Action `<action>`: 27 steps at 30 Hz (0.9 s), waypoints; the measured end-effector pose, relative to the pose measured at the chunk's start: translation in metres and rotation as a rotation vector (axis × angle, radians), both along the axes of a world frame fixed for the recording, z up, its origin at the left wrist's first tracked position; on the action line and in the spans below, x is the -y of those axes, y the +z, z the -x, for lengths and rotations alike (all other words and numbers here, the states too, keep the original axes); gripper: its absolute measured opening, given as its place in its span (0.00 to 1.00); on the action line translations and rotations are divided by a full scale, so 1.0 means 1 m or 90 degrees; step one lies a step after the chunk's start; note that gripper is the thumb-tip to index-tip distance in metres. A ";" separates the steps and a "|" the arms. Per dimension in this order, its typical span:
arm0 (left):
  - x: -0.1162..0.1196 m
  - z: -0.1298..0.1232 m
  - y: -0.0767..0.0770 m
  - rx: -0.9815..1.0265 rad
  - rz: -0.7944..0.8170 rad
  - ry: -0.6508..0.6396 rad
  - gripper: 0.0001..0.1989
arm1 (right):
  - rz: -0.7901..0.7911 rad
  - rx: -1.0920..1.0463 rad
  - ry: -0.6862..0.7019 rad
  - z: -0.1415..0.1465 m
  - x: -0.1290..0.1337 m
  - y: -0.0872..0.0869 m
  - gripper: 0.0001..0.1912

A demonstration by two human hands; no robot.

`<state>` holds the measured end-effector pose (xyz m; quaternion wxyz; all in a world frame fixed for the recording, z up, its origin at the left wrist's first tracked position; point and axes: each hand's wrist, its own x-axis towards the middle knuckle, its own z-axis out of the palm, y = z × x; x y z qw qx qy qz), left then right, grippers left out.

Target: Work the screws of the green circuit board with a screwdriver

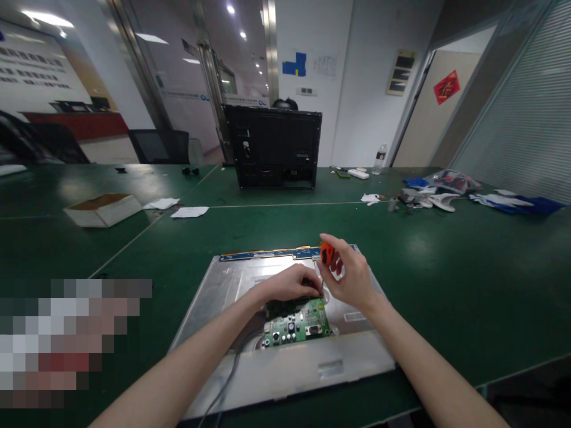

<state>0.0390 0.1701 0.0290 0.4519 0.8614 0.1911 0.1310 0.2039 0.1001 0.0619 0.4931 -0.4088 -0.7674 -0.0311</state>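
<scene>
My right hand [350, 276] is closed round the orange and black handle of a screwdriver [328, 253]. Its thin shaft points down to the far right corner of a green circuit board [297, 326]. Close by the screwdriver's tip is my left hand [292, 282], its fingers curled down at the board's far edge; what they pinch, if anything, is hidden. The board lies on the metal back of a flat display panel [357, 356], which rests on the table. Along the panel's far edge runs a narrow blue circuit strip [267, 254]. A grey cable [232, 371] trails from the board toward me.
On the green table [446, 285] stands a black monitor casing [274, 145] at the far side. A shallow box [103, 210] and papers [190, 212] lie at left. Loose parts [417, 198], a plastic bag [452, 181] and a bottle [379, 159] are at right. A pixelated patch covers the lower left.
</scene>
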 end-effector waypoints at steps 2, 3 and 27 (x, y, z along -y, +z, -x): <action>0.000 0.000 -0.001 0.003 -0.006 -0.004 0.04 | -0.010 -0.004 -0.001 0.001 -0.001 -0.001 0.24; -0.001 0.000 -0.001 0.005 -0.009 -0.005 0.04 | -0.015 -0.005 -0.002 0.001 -0.002 -0.002 0.24; 0.000 0.002 0.000 0.003 0.009 0.027 0.04 | -0.031 -0.013 -0.012 0.000 -0.005 -0.003 0.25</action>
